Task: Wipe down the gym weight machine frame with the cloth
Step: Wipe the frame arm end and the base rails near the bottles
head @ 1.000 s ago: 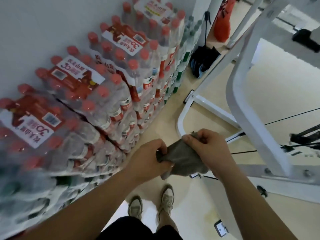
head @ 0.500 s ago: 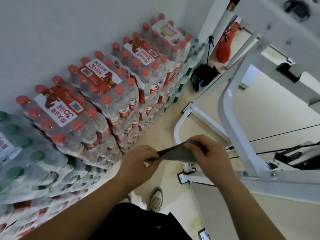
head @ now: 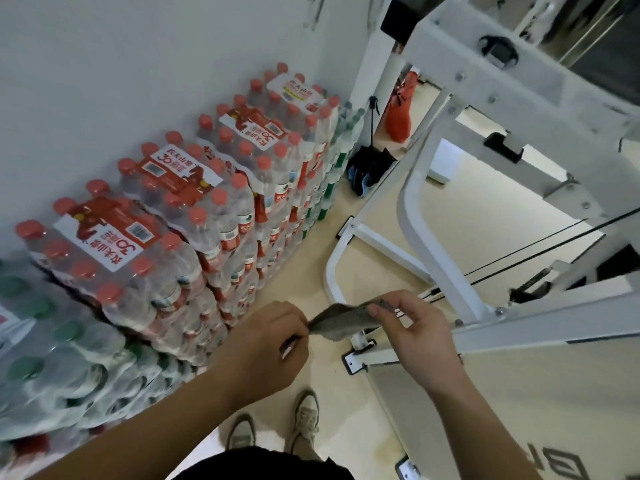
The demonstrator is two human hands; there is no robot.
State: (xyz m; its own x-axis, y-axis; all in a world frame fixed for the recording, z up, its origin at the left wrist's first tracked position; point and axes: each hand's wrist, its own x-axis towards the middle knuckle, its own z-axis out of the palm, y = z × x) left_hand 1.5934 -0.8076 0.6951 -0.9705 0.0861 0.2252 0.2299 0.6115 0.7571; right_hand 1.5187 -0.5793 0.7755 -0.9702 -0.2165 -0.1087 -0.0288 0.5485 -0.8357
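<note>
**A:** Head view. Where do we locate the cloth?

**B:** We find the cloth [head: 341,322] held in the air between both hands, above the floor [head: 311,271], drawn out nearly flat. The left hand [head: 266,344] pinches its left corner with the fingers curled in. The right hand [head: 420,336] pinches its right edge between thumb and fingertips.

**A:** And relative to the frame?

**B:** The white frame [head: 424,237] stands to the right. Its curved upright rises just beyond the right hand, and the cloth is not on it. The cloth overlaps the frame's base foot [head: 360,362] in the picture but hangs above it.

**A:** What do we note around it?

**B:** Stacked packs of water bottles [head: 180,209] line the wall [head: 138,64] along the floor's left edge. They leave only a narrow strip of floor beside the frame. Black cables [head: 536,249] cross the frame's opening. A black bag [head: 367,168] and a red bag [head: 398,116] sit at the strip's far end. The person's shoes [head: 304,424] show below the hands.

**A:** What differs from the earlier frames?

**B:** One second ago the cloth was bunched between both hands; now it is pulled out flat. The view has also lifted, so we see more of the upper frame.
</note>
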